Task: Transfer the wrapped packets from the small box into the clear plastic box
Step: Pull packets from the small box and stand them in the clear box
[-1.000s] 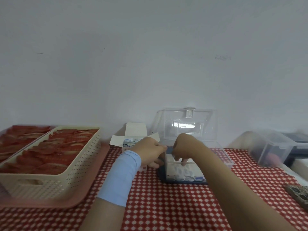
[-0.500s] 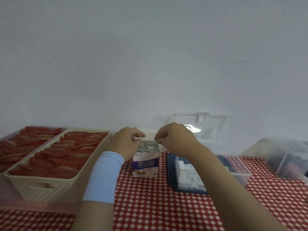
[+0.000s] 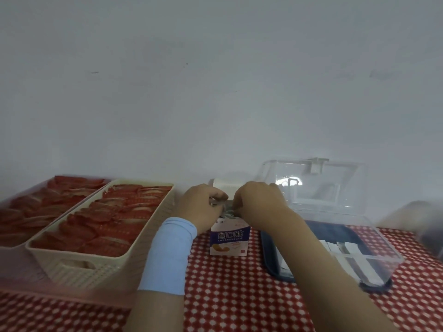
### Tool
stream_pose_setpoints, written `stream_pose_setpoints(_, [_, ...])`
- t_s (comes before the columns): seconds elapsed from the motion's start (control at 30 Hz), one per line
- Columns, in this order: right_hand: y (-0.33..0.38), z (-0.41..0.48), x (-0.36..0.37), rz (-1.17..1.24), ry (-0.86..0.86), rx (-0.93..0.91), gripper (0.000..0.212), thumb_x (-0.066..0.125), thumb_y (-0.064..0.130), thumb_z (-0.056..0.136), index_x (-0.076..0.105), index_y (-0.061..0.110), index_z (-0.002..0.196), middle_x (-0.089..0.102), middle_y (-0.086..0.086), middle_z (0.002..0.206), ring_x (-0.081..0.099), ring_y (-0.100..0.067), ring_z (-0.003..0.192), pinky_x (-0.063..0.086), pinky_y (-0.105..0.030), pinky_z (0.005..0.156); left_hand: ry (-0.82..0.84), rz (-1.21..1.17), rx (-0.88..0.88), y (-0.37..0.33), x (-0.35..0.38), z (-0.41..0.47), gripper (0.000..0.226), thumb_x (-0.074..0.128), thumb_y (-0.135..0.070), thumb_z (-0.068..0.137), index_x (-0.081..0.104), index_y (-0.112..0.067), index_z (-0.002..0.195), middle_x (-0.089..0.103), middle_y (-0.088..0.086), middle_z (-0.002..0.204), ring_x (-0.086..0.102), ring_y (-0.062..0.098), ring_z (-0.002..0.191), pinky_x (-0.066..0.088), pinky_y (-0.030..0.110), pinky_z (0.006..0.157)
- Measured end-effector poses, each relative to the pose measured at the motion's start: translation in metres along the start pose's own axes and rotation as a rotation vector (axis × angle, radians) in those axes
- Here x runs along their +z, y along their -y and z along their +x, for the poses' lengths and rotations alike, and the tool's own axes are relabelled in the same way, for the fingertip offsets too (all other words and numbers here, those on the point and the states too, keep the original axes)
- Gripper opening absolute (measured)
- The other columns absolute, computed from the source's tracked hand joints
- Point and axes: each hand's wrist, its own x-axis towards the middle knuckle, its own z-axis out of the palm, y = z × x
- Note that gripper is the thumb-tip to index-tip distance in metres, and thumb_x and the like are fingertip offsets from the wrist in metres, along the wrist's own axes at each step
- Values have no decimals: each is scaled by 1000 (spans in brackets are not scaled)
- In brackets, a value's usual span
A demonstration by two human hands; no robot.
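A small white and purple box (image 3: 229, 240) stands upright on the red checked tablecloth, its top flaps open. Both hands are over its open top. My left hand (image 3: 200, 207) and my right hand (image 3: 259, 203) have their fingers curled down into the box, on the grey wrapped packets (image 3: 226, 213) that show between them. To the right sits the clear plastic box (image 3: 374, 245) with a dark blue base and its lid (image 3: 311, 185) swung up against the wall. White packets (image 3: 348, 250) lie inside it.
A cream perforated basket (image 3: 96, 267) full of red packets stands at the left on a pink tray (image 3: 21, 283), with a second load of red packets behind it. A blurred clear container (image 3: 426, 226) is at the far right. A white wall rises behind the table.
Both hands moved from the clear plastic box left to the small box, then dropped lower onto its open top. The view shifted right and down slightly.
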Motion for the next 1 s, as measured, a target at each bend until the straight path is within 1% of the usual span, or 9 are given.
stream_pose_setpoints(0.17, [-6,-6,0,125,-44,-11,12,60,34,97,71,35,102,69,11,102,62,-14,95,44,-33,92,-12,18,38,1,-3,-1,28,59,-26,95,70,-33,120,64,-15,125,50,-3,94,29,4,71])
stream_pose_setpoints(0.3, [-15,-11,-5,361,-133,28,9,61,34,97,69,29,98,71,8,96,64,-13,89,55,-36,84,-33,-6,39,1,-2,-2,21,60,-33,95,71,-34,113,62,-21,103,49,-6,96,30,-4,64])
stream_pose_setpoints(0.43, [-18,-15,-4,538,-208,-20,11,62,28,98,71,26,104,71,10,96,62,-8,86,56,-31,80,-74,-79,13,1,6,1,13,65,-31,93,76,-31,100,74,-15,100,63,2,102,47,21,92])
stream_pose_setpoints(0.53, [-20,-18,-3,577,-151,-41,22,62,29,98,71,25,117,72,9,104,61,-6,89,54,-26,85,-92,-72,0,1,10,3,7,69,-31,89,76,-31,88,73,-14,88,65,4,87,54,36,88])
stream_pose_setpoints(0.6, [-21,-17,-3,567,-128,-52,20,61,29,98,73,25,113,72,10,103,63,-7,91,55,-29,86,-102,-69,11,0,10,3,8,69,-34,88,75,-32,83,72,-16,85,64,3,85,55,36,86])
stream_pose_setpoints(0.67, [-24,-18,-6,607,-184,-53,14,62,28,98,75,25,103,69,15,90,63,-4,85,54,-25,80,-127,-116,22,-2,7,2,5,69,-35,89,73,-33,86,70,-20,87,63,1,88,52,22,82])
stream_pose_setpoints(0.77, [-29,-19,-14,713,-319,-12,11,61,25,98,71,26,95,64,19,80,60,1,77,46,-14,68,-165,-281,12,-8,2,2,6,64,-32,94,69,-31,97,68,-19,92,61,-5,90,41,1,70])
stream_pose_setpoints(0.9, [-34,-25,-28,903,-319,-27,16,60,18,98,70,23,87,69,12,78,61,-1,70,47,-12,63,-127,-737,-71,-7,-7,5,13,61,-32,96,62,-21,102,76,-9,98,70,14,97,52,32,89])
stream_pose_setpoints(1.0, [-33,-31,-35,1046,-194,-127,20,60,13,98,69,21,82,72,8,77,61,2,65,49,-14,64,156,-980,-113,-5,-13,-1,21,62,-33,95,67,-13,99,74,5,98,69,19,83,55,33,75])
